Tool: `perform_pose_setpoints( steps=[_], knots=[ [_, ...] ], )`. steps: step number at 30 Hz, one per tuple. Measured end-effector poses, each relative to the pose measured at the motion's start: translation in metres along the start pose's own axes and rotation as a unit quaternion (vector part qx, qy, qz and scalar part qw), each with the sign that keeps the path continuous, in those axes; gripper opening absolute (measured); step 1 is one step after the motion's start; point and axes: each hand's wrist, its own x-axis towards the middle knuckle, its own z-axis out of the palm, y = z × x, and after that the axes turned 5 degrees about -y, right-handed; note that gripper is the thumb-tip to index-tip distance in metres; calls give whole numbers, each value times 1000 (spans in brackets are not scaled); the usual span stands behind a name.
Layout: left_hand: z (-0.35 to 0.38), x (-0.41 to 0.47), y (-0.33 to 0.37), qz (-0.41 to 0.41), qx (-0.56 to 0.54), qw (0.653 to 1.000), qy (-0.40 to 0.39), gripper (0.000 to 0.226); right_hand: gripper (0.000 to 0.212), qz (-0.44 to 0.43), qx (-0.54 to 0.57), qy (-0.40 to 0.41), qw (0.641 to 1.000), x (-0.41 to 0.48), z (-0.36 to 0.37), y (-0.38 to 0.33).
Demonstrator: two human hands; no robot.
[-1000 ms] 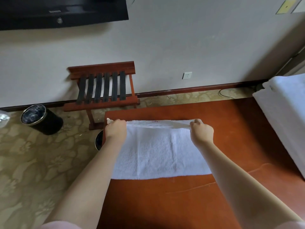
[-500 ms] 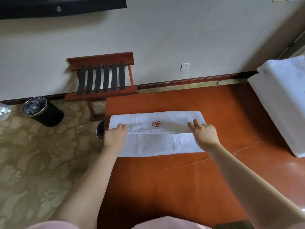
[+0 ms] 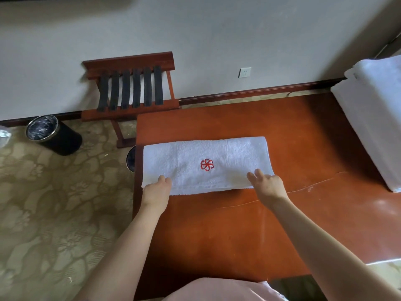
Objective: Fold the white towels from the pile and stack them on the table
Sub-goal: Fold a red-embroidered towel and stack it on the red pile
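While the folded white towel is lying across the middle of the table, the right hand is resting released on its lower right edge, fingers straight. The left hand is covering the lower left corner, fingers bent; whether it is pinching cloth cannot be told. Both forearms are reaching up from the bottom of the frame.

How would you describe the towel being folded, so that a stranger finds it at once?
Look at the red-brown table before the person. Toward its left edge lies a white towel folded into a long band, with the left hand and right hand on its near edge. Unlike the plain white pile at the table's right, it bears a red flower-like emblem.
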Motion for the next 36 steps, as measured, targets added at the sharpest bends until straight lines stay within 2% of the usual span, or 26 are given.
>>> perform_pose_setpoints(
  steps=[5, 9, 11, 16, 19, 20, 22, 25, 31, 34, 36],
  knots=[
    [0, -1, 9, -8, -16, 999, -28, 26, 50, 62, 11, -63, 996, -1, 3, -10],
    [-11, 4, 10, 11, 2, 999, -37, 23, 43, 78, 56, -62, 993, -5, 6, -14],
    [-20, 11, 10, 32, 6, 999, -13, 24, 42, 72, 84, -22, 994, -5, 7, -13],
    [-42, 49, 21, 115, -76, 983, 119, 32, 38, 24, 155, 100, 983, 20, -6, -30],
    [-43, 70, 34, 128, -177, 968, 126, 44, 40, -23, 233, 182, 955, 41, -10, -61],
    [-38, 74, 37, 120, -198, 966, 112, 48, 42, -32, 256, 180, 949, 49, -8, -69],
    [-21, 76, 44, 96, -226, 967, 73, 50, 49, -35, 294, 124, 947, 64, -1, -77],
    [6, 72, 49, 58, -210, 972, 88, 52, 53, -34, 242, 62, 968, 93, 15, -64],
    [15, 73, 55, 35, -189, 966, 171, 56, 64, 44, 222, 55, 973, 121, 20, -39],
    [15, 73, 55, 31, -172, 972, 155, 55, 61, 34, 233, 46, 971, 122, 15, -36],
    [8, 75, 60, 23, -180, 972, 152, 54, 54, 23, 262, 77, 962, 115, 12, -34]
  ],
)
